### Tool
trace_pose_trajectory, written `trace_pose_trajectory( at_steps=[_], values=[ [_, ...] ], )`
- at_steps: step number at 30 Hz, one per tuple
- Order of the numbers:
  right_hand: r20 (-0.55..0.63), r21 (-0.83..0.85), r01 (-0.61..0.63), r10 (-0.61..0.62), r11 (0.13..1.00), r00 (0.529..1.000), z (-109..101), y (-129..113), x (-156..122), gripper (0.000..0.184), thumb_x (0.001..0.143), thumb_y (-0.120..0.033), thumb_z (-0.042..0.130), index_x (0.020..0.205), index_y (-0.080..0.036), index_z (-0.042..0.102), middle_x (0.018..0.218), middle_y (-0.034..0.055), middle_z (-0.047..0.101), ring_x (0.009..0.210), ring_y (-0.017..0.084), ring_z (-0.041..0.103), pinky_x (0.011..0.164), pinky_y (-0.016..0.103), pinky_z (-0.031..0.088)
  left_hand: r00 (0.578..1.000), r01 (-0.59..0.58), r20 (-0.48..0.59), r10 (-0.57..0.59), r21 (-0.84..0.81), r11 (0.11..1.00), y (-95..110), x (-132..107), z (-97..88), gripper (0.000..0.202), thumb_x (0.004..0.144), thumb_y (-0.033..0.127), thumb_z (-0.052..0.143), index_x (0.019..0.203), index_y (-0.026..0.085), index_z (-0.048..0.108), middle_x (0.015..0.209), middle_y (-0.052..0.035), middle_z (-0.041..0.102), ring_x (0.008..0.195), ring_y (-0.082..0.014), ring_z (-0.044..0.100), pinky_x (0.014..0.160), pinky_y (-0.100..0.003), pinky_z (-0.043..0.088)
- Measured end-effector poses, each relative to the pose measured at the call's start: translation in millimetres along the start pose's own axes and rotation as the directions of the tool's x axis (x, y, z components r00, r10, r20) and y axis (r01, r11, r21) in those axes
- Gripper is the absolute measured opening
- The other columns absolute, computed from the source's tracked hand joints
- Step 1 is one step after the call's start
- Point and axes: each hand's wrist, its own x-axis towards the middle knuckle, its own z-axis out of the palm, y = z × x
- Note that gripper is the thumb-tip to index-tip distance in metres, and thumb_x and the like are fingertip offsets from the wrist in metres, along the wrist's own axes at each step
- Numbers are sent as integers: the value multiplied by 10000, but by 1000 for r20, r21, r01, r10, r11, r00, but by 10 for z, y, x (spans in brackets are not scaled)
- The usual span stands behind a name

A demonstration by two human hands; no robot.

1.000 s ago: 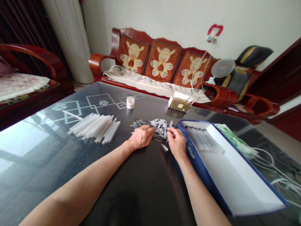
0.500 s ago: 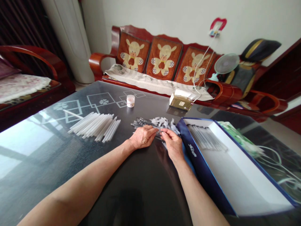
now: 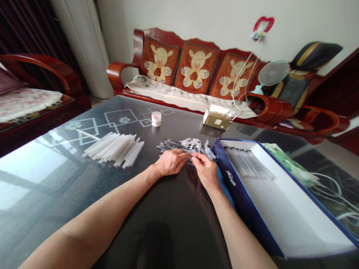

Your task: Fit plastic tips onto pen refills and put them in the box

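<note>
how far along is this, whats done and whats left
Done, it seems: clear tubes lie in the open blue box, and a fan of white tubes sits on the glass table. In hand: the left hand rests on thin dark-tipped rods, the right hand pinches at the pile. Left: the heap of white plastic pieces.

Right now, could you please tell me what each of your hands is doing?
Left hand: open, resting on the thin rods.
Right hand: fingers closed, holding something too small to tell.

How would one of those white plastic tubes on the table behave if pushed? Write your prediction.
The white plastic tubes look light and fairly stiff, since they lie straight. Being thin and probably round, they would likely roll across the glossy tabletop.
</note>
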Motion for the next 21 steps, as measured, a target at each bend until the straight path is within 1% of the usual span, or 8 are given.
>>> trace_pose_trajectory(
  at_steps=[6, 10, 15, 21],
  values=[
    [8, -42, 52, -52, 998, 999, 16, 15, -21, 168, 774, -320, 650, 888, -217, 717, 907, 31, 730, 848, 196, 680, 834, 347, 558, 1000, 11, 4, -11, -28, 1000, -14, -12, 26, 304, 945, 256, 405, 1170, 169, 591, 817, -54, 629, 768, -174, 632, 664, -257, 507],
    [28, -45, 76, -74, 996, 997, 23, 46, -12, 183, 781, -311, 639, 916, -214, 716, 944, 37, 730, 876, 198, 683, 852, 346, 554, 1000, 3, -4, -3, -63, 998, -22, -8, 23, 293, 947, 242, 393, 1136, 140, 591, 819, -61, 629, 751, -172, 633, 674, -263, 513],
    [58, -2, 37, -37, 999, 998, 5, 32, -1, 205, 776, -316, 637, 930, -200, 706, 952, 42, 735, 868, 196, 691, 853, 340, 555, 1000, -7, -8, 6, -100, 995, -11, 11, -7, 288, 960, 252, 367, 1063, 117, 599, 818, -72, 616, 749, -173, 630, 690, -271, 518],
    [100, -8, 4, -3, 1000, 995, -37, 9, 16, 230, 761, -351, 661, 937, -204, 687, 890, 33, 734, 791, 196, 697, 788, 334, 567, 1000, -20, -5, 20, -87, 996, -6, 10, -23, 292, 960, 259, 359, 1046, 120, 601, 807, -67, 610, 743, -170, 624, 682, -265, 515]
  ],
)
